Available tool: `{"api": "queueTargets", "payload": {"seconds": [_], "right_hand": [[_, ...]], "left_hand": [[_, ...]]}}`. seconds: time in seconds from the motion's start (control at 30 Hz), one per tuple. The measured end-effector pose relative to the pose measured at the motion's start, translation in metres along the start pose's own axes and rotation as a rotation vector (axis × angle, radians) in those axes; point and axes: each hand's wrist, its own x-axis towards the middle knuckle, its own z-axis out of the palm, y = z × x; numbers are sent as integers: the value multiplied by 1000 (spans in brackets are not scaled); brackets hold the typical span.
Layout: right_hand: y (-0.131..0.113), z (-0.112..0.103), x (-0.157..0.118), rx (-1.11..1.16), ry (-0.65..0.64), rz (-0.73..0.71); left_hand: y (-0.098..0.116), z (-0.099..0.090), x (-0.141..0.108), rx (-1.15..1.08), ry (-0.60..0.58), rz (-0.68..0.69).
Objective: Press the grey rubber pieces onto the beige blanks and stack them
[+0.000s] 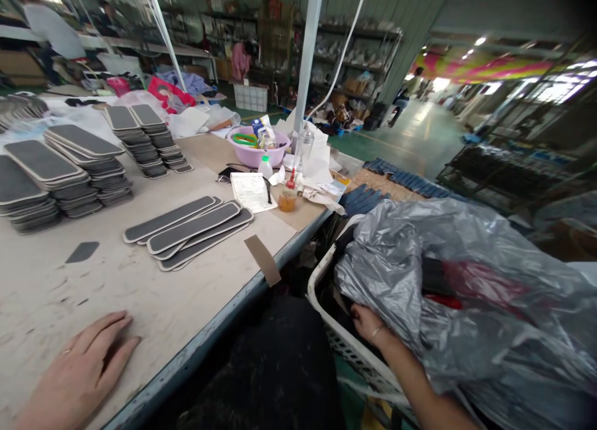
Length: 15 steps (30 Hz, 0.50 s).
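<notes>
My left hand (86,368) rests flat on the pale tabletop (196,318), fingers stretched out and holding nothing. Just inside the rim of a white plastic basket (321,306) is my right hand (367,323), its fingers curled closed. What they hold, if anything, is hidden in the dark interior. Grey plastic sheeting (387,250) covers much of the basket and drapes over my right wrist. Beyond my left hand lie several long grey strips with light edges (191,231), loosely piled. A small dark grey piece (83,252) lies to their left.
Tall stacks of grey panels (69,169) stand at the table's left. A brown strip (262,260) overhangs the table edge. Farther back are a notepad (252,191), a glue bottle (288,197), a purple basin (256,155) and a metal post (308,57). People are in the background.
</notes>
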Motion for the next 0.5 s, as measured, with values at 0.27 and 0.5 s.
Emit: {"api": "queueTargets", "payload": {"seconds": [0.27, 0.5], "right_hand": [[-25, 26, 40, 19, -42, -219], [-28, 21, 53, -98, -92, -253]], "left_hand": [[11, -11, 0, 12, -12, 14], [16, -18, 2, 3, -17, 2]]}}
